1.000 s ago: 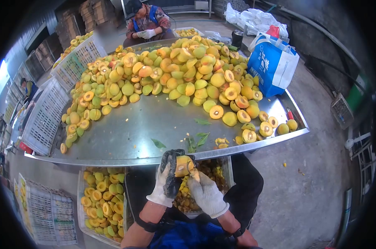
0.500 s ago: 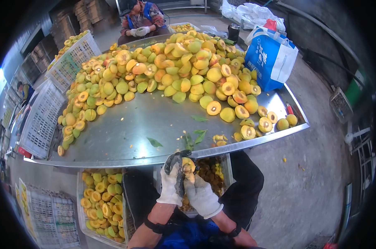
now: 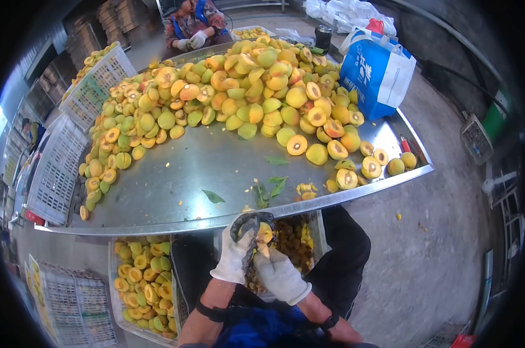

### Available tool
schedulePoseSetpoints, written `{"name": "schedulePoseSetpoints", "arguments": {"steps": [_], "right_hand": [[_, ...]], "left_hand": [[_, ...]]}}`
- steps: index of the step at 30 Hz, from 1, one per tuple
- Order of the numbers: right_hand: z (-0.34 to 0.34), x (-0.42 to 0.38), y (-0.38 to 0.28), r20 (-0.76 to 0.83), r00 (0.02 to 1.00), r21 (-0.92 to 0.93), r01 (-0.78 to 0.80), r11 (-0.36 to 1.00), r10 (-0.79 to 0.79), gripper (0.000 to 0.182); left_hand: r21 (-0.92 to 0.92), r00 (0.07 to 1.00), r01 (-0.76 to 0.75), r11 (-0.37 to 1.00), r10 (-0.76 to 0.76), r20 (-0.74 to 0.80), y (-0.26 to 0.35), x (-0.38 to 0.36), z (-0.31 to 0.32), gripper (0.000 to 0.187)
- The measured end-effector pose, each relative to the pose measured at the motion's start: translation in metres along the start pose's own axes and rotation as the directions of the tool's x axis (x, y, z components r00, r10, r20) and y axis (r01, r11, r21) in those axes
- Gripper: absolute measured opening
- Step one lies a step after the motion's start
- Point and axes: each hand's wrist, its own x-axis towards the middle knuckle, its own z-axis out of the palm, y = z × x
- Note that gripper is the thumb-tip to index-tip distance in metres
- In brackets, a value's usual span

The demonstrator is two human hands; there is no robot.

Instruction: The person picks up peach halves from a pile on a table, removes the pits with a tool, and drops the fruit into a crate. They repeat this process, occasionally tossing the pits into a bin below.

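My left hand (image 3: pixel 234 252), in a white glove with dark-coated fingers, is wrapped round a yellow peach half (image 3: pixel 265 232) just below the table's near edge. My right hand (image 3: pixel 281 276), also gloved, is closed close against the fruit from below. Whatever its fingers grip is too small and hidden to name. Beneath both hands stands a crate (image 3: pixel 316 235) with brown pits and yellow scraps, partly covered by them. Ahead, a large heap of halved peaches (image 3: pixel 239 87) covers the far part of the metal table (image 3: pixel 152 194).
A crate of peach halves (image 3: pixel 143 284) stands below on the left. White crates (image 3: pixel 57 168) line the table's left side. At the right are a blue and white bag (image 3: pixel 369 75) and a red-handled tool (image 3: pixel 405 143). Leaves (image 3: pixel 213 196) lie near the front edge. Another person (image 3: pixel 194 26) sits opposite.
My left hand has turned slightly around the peach half, and both hands stay together at nearly the same spot. The view has shifted a little. Opposite, the other person's hands have moved slightly.
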Motion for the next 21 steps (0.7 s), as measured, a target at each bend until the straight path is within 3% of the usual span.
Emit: {"name": "schedulePoseSetpoints", "arguments": {"steps": [2,3,5,7,8,10,13,15,19,21], "right_hand": [[-0.005,-0.002,0.000,0.057,0.994,0.070,-0.100,0.992,0.097,0.026],[-0.010,-0.003,0.000,0.091,0.984,0.063,-0.160,0.985,0.154,0.027],[-0.011,-0.007,-0.002,0.135,0.959,0.081,-0.261,0.962,0.249,0.029],[-0.009,-0.009,-0.009,0.152,0.938,0.130,-0.331,0.935,0.311,0.031],[-0.007,-0.009,-0.008,0.121,0.959,0.111,-0.268,0.957,0.255,0.031],[-0.002,-0.008,-0.005,0.050,0.989,0.067,-0.140,0.988,0.137,0.030],[-0.006,-0.009,-0.002,0.088,0.990,-0.181,0.128,0.975,-0.113,0.028],[-0.002,-0.008,0.007,0.113,0.993,0.046,-0.032,0.998,0.026,0.027],[0.004,-0.015,-0.007,0.189,0.969,0.449,-0.232,0.863,0.162,0.022],[-0.003,-0.016,0.017,0.300,0.936,0.320,-0.281,0.905,0.185,0.027]], "left_hand": [[0.024,0.995,0.093,0.995,-0.093,0.038,0.014,-0.003,-0.001,0.040],[-0.070,0.965,0.151,0.986,-0.132,0.225,0.011,0.003,-0.017,0.046],[-0.208,0.929,0.181,0.961,-0.098,0.357,0.013,0.006,-0.018,0.049],[-0.330,0.940,0.304,0.893,-0.225,0.257,0.009,0.008,-0.017,0.050],[-0.396,0.932,0.358,0.845,-0.295,0.213,0.006,0.007,-0.015,0.050],[-0.278,0.970,0.214,0.936,-0.169,0.174,0.001,0.002,-0.013,0.047],[-0.087,0.998,0.011,0.996,-0.005,0.070,-0.002,-0.006,-0.002,0.038],[0.054,0.993,-0.111,0.992,0.108,0.049,-0.001,-0.006,0.002,0.037],[0.031,0.974,-0.009,0.999,0.001,0.226,0.001,0.002,-0.009,0.040],[0.005,0.942,0.074,0.997,-0.072,0.327,0.005,0.008,-0.012,0.042]]}}
